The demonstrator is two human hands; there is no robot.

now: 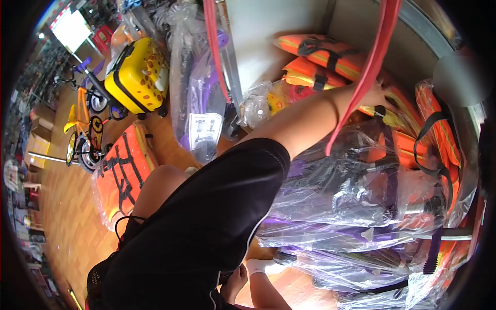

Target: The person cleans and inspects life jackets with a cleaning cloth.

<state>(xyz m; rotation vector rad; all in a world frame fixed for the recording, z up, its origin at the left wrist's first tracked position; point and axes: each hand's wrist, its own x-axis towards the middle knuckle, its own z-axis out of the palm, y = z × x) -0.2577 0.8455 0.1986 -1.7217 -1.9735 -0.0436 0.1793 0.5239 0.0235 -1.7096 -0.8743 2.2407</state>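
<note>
My left hand (381,96) reaches into a pile of orange life jackets (341,64) with yellow and black trim at the upper right. Its fingers are apart and rest on one jacket; the red strap partly covers the wrist. My right hand (235,284) is low in the view beside my black clothing, its fingers curled together; what they may hold is hidden. Below my left forearm lie clear plastic bags (336,191) with black and purple items inside. At the far right, another life jacket (439,129) with a black strap leans by the wall.
A red strap (369,67) hangs in front of the pile. On the left are a yellow spotted suitcase (137,77), a small yellow bike (80,121) and a bagged orange life jacket (124,173) on the wooden floor (59,212). Wrapped purple goods (204,98) stand behind.
</note>
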